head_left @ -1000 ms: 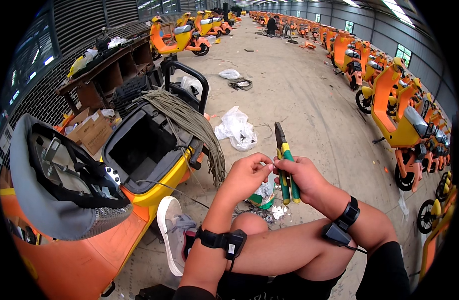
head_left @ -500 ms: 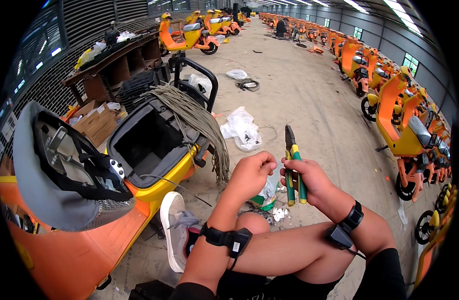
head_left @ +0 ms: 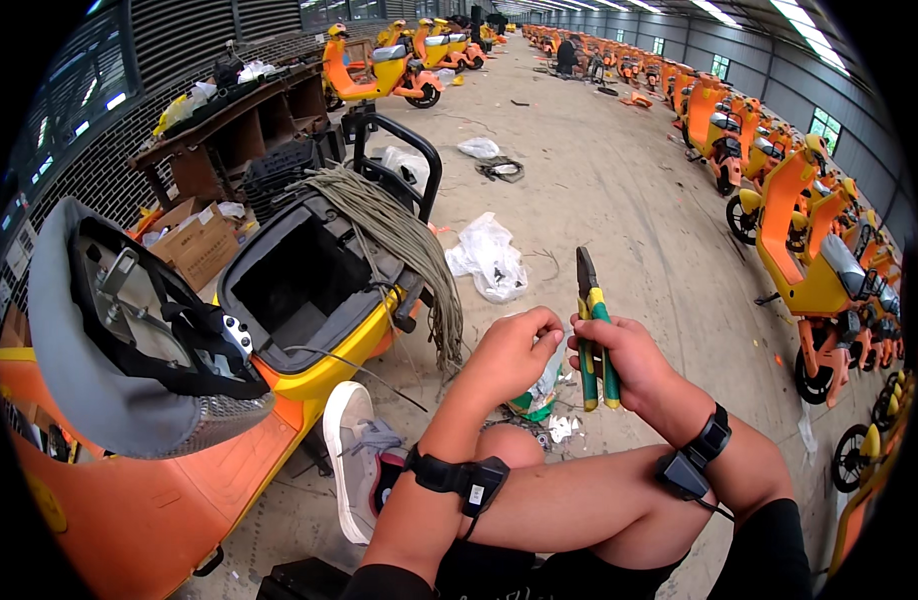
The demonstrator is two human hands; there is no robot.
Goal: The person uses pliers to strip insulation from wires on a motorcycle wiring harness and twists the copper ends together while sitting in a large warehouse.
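My right hand point(head_left: 629, 358) is closed round a pair of pliers point(head_left: 597, 345) with green and yellow handles. Their dark jaws point up and away from me. Just left of them is my left hand point(head_left: 519, 352), its thumb and fingers curled together in a pinch; anything inside it is too small or hidden to make out. To the left stands an orange and yellow scooter point(head_left: 329, 375). Its grey seat point(head_left: 69, 330) is tipped up, exposing a dark storage box point(head_left: 299, 280). A bundle of greenish-grey cords point(head_left: 389, 235) drapes over the box's rim.
White plastic bags point(head_left: 489, 260) and scraps point(head_left: 562, 428) lie on the concrete floor point(head_left: 619, 180). Rows of scooters point(head_left: 789, 240) line the right side. Behind the near scooter are a cardboard box point(head_left: 194, 245) and a brown workbench point(head_left: 229, 125). Another person point(head_left: 571, 55) is far back.
The view has shifted slightly. My right fingers sit a little more tightly round the pliers' handles; my left hand keeps its pinch beside them.
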